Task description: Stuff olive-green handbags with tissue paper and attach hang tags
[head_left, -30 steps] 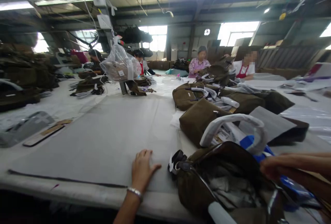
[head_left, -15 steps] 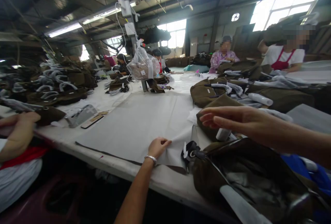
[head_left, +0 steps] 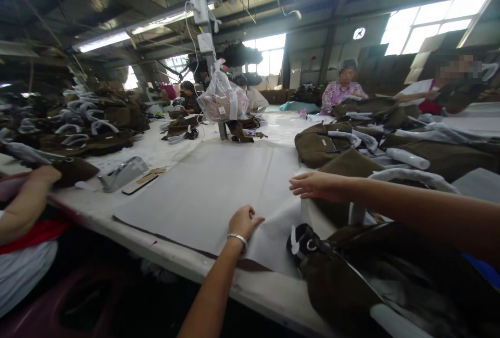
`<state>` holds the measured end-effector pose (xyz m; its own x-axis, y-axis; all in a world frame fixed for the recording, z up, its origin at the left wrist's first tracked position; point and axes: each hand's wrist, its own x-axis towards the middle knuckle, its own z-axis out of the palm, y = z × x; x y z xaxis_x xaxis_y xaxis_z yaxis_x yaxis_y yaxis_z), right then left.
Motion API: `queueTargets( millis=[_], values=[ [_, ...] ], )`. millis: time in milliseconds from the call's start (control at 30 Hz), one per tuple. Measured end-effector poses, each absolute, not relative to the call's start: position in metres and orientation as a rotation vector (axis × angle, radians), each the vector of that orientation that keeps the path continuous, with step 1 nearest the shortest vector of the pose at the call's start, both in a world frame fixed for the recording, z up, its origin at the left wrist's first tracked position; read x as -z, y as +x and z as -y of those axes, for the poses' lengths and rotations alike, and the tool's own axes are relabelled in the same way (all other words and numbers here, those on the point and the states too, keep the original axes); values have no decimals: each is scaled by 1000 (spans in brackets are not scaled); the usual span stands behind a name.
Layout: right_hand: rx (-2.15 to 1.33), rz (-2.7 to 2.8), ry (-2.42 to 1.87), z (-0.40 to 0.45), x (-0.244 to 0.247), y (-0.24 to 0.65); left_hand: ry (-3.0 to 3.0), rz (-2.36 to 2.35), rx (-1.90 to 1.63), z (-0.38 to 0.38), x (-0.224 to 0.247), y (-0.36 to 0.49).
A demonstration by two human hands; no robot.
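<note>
A wide light-grey sheet [head_left: 203, 182] lies on the worktable, with a dark strip showing along its front edge. My left hand [head_left: 246, 222], with a bracelet at its wrist, rests on the right part of the sheet; its fingers curl down, the thumb stands apart, and creases run from it. My right hand [head_left: 322, 186] reaches in from the right, fingers stretched out and holding nothing, above the sheet's right edge. Below it sits a dark olive bag [head_left: 344, 275] with a black strap and metal ring. Another olive bag [head_left: 347, 163] lies just behind that hand.
More olive bags with white-wrapped handles [head_left: 457, 150] crowd the right side. A phone [head_left: 139, 184] and a grey clear-wrapped item [head_left: 124, 174] lie left. A plastic bag [head_left: 219, 98] hangs from a post. A neighbour's arm [head_left: 29, 197] is at far left; people work across the table.
My right hand has moved left and slightly down, from over the olive bag to the sheet's edge. My left hand's thumb has spread from its fingers. The view has shifted a little.
</note>
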<state>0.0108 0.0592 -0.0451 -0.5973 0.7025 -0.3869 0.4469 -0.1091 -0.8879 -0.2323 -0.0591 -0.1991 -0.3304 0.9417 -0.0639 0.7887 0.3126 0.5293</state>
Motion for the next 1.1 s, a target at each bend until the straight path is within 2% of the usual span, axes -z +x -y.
queueTargets(
  millis=[200, 700, 867, 1100],
  values=[
    [-1840, 1889, -1325, -73, 70, 11, 1561, -2214, -555, 51, 200, -237],
    [-1842, 1738, -1476, -70, 78, 8, 1713, -2209, -576, 30, 198, -257],
    [-1895, 1622, -1508, -75, 87, 0, 1662, -2218, -726, 24, 180, -277],
    [-2071, 1475, -1520, -80, 95, -10, 1512, -2370, -1163, 54, 147, -284]
  ],
)
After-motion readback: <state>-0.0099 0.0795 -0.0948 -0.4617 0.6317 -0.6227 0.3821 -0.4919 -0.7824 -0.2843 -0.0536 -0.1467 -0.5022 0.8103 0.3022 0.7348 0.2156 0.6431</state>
